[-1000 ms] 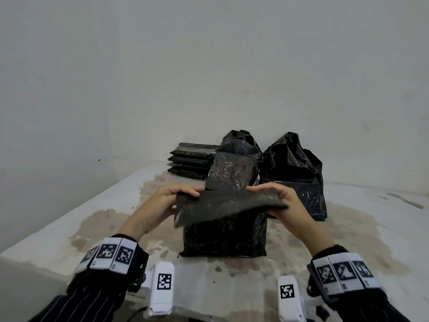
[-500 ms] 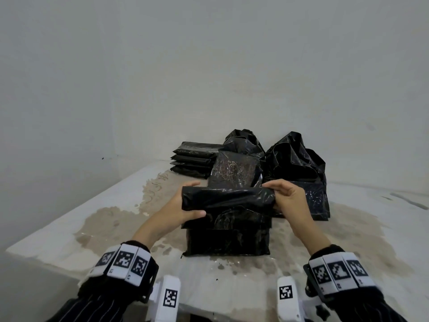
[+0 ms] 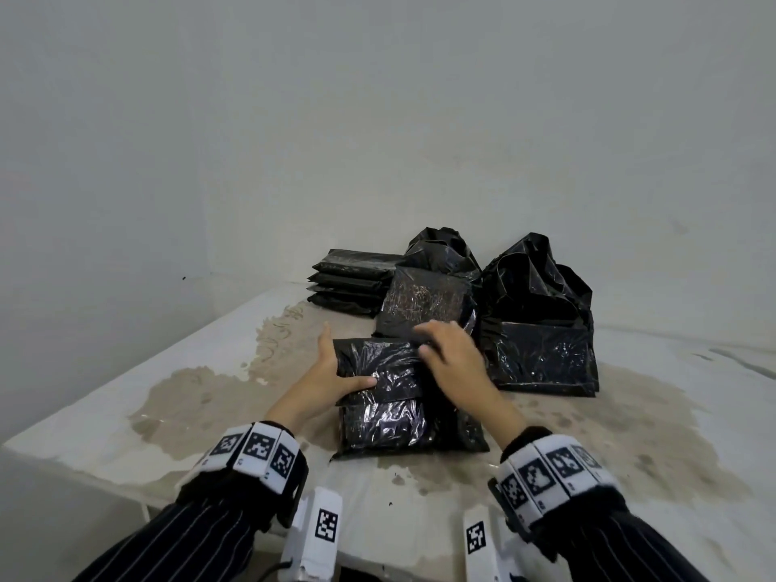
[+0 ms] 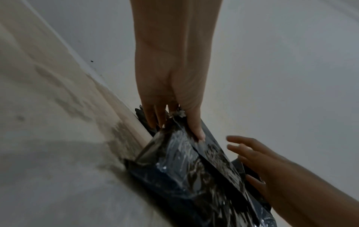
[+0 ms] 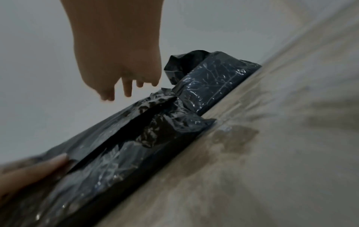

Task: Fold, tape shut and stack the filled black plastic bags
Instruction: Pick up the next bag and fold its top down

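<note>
Left hand (image 3: 331, 378) pinches the folded flap of the black bag (image 3: 386, 417) lying on the stained tabletop (image 3: 180, 396); right hand (image 3: 455, 363) hovers over it, fingers spread and loose.

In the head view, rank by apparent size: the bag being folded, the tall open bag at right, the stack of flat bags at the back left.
1. Tall open bag
2. Bag being folded, nearly as large, but nearer the camera, so unsure
3. Stack of flat bags, partly hidden and farthest
</note>
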